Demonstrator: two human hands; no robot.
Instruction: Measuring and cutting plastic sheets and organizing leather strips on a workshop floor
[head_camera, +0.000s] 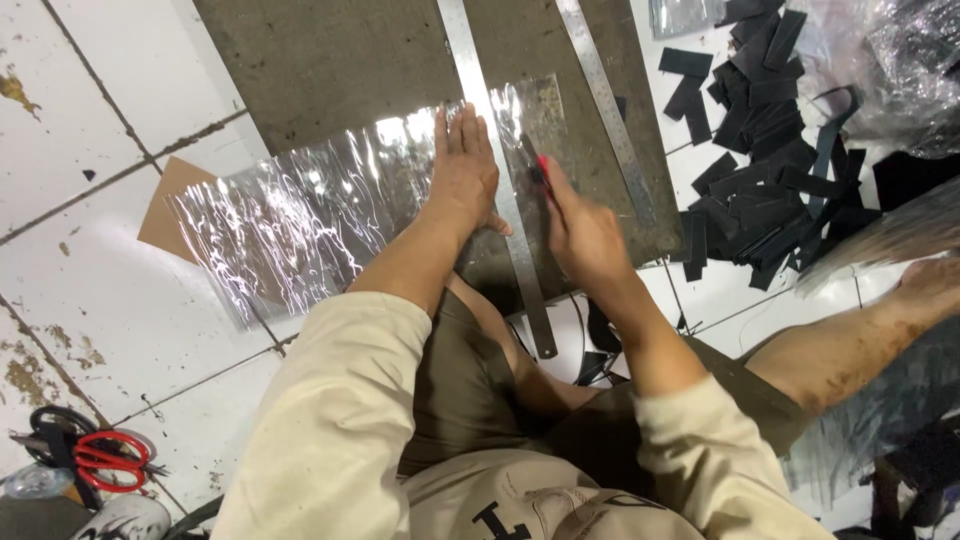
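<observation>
Clear, glossy plastic sheet (300, 215) lies across a grey board (340, 60) on the white tiled floor (80, 150). Left hand (462, 170) pressed flat, fingers extended, on the sheet beside a long steel ruler (497, 170). Right hand (580, 232) clenched around a red-and-black cutter (537, 168) at the ruler's right edge. Black cut strips (760, 180) piled far right.

Clear plastic sheet (300, 215) flat (glare-streaked) under steel ruler (497, 170); red-tipped knife (537, 170) alongside.

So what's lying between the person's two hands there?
In the head view, a long steel ruler lies between the left hand, pressed flat on the clear plastic sheet, and the right hand, which holds a red-handled cutter.
</observation>
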